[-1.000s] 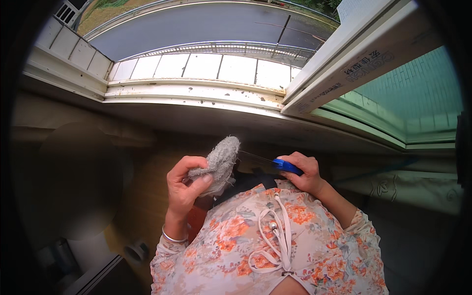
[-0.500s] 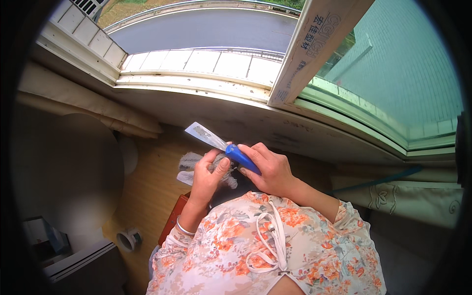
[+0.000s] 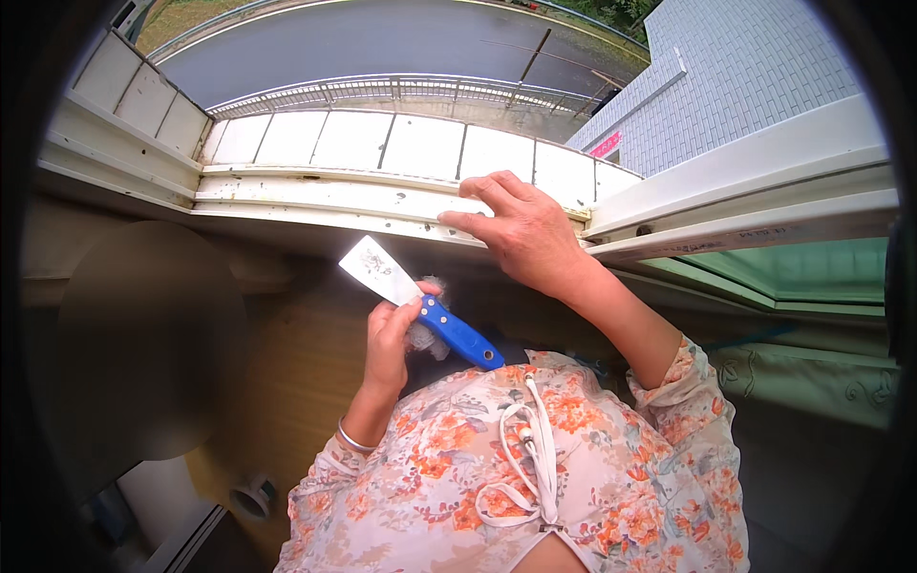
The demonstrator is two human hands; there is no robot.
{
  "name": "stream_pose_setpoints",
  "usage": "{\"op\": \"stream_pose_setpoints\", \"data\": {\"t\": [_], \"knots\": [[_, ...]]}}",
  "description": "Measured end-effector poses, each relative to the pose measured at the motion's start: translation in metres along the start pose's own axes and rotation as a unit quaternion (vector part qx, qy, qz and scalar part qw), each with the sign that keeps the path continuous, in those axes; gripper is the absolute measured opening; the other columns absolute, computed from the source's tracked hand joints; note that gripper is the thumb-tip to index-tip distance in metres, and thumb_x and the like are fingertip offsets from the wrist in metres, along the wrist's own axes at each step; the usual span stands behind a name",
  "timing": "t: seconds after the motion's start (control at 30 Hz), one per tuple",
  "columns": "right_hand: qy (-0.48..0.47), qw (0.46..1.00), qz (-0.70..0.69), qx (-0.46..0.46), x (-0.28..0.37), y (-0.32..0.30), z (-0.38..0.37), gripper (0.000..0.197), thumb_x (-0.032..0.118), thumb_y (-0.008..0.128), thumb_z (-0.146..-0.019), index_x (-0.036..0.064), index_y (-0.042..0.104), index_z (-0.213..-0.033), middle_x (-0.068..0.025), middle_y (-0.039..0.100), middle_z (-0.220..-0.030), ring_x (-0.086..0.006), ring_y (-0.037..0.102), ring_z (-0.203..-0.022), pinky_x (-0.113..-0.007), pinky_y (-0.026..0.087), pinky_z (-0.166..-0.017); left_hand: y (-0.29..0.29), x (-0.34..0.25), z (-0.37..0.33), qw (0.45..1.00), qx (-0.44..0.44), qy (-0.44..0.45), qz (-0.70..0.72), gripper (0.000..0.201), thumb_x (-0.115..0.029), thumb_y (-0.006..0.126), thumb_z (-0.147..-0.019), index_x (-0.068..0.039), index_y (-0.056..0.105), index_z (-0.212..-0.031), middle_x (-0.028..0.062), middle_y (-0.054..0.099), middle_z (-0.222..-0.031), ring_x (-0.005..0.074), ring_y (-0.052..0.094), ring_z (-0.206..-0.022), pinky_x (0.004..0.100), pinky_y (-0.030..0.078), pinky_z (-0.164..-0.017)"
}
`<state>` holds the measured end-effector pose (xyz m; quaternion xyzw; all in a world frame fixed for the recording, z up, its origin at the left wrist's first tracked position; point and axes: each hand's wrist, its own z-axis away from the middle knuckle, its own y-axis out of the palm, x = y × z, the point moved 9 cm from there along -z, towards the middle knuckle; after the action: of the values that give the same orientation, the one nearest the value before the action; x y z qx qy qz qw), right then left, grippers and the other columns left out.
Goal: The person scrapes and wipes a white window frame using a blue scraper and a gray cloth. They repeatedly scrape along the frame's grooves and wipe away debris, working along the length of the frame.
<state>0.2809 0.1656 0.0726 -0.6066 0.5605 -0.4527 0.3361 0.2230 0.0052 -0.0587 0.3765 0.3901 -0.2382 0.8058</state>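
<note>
A putty knife [image 3: 460, 336] with a blue handle and a flat metal blade is held in my left hand [image 3: 387, 339], near the blade's base. Dark flecks stick to the blade, which points up and left. Behind those fingers shows part of a greyish cloth [image 3: 427, 338]; whether the hand grips it too is hidden. My right hand [image 3: 525, 229] reaches over the white window track [image 3: 334, 196], thumb and fingers apart and nothing visible in them. Its fingertips are at the track; I cannot tell if they touch. Dark specks dot the track.
White tiles [image 3: 353, 140] line the ledge outside, with a railing [image 3: 382, 88] and a road [image 3: 382, 43] beyond. On the right is a window sash [image 3: 755, 191] with a green-tinted pane. A curtain [image 3: 812, 377] hangs at lower right; a round dark shape [image 3: 153, 344] stands left.
My right hand has let go of the blue handle and moved up to the window track. The putty knife stays in my left hand. The view has shifted toward the window.
</note>
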Motion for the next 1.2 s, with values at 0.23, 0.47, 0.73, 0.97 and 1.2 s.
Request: {"op": "stream_pose_setpoints", "data": {"t": [0.23,0.47,0.73,0.97,1.2], "knots": [[-0.063,0.988,0.008,0.141,0.003,0.042,-0.032,0.026,0.013,0.068,-0.085,0.0193,0.073,-0.109,-0.0024,0.061,-0.133,-0.0235,0.057,-0.124,-0.040,0.045,-0.104,-0.036,-0.018,-0.025,0.999,0.037,-0.005,0.013,0.027,-0.017,0.056,-0.099,0.000,0.071,-0.114,-0.0028,0.063,-0.088,0.0032,0.052,-0.076,0.0204,0.040,-0.067],[-0.112,0.975,0.024,0.189,0.013,0.052,-0.041,0.019,0.014,0.066,-0.083,0.0145,0.070,-0.101,-0.0022,0.060,-0.132,-0.0224,0.056,-0.124,-0.041,0.044,-0.108,-0.053,-0.024,-0.041,0.998,0.051,-0.023,0.026,0.029,-0.017,0.057,-0.094,0.001,0.067,-0.114,0.0017,0.064,-0.090,0.0075,0.058,-0.080,0.0232,0.044,-0.074],[-0.130,0.976,0.043,0.172,0.018,0.063,-0.049,0.012,0.018,0.068,-0.084,0.0118,0.069,-0.094,-0.0029,0.060,-0.130,-0.0205,0.057,-0.123,-0.040,0.046,-0.108,-0.065,-0.032,-0.045,0.998,0.052,-0.011,0.018,0.029,-0.018,0.058,-0.095,0.001,0.067,-0.115,0.0021,0.064,-0.091,0.0079,0.058,-0.082,0.0235,0.045,-0.077],[-0.159,0.972,0.086,0.153,0.021,0.064,-0.042,0.011,0.017,0.069,-0.084,0.0125,0.069,-0.094,-0.0023,0.059,-0.131,-0.0191,0.057,-0.125,-0.040,0.046,-0.110,-0.062,-0.037,-0.042,0.998,0.063,-0.016,0.019,0.028,-0.018,0.058,-0.096,0.001,0.066,-0.115,0.0002,0.062,-0.089,0.0068,0.055,-0.080,0.0232,0.043,-0.075],[-0.187,0.967,0.106,0.133,0.028,0.062,-0.044,0.013,0.017,0.069,-0.084,0.0104,0.069,-0.095,-0.0016,0.058,-0.128,-0.0185,0.057,-0.119,-0.038,0.046,-0.108,-0.057,-0.041,-0.041,0.998,0.068,0.011,0.011,0.025,-0.013,0.055,-0.099,-0.001,0.070,-0.115,-0.0041,0.060,-0.086,0.0029,0.052,-0.076,0.0212,0.041,-0.068]]}}
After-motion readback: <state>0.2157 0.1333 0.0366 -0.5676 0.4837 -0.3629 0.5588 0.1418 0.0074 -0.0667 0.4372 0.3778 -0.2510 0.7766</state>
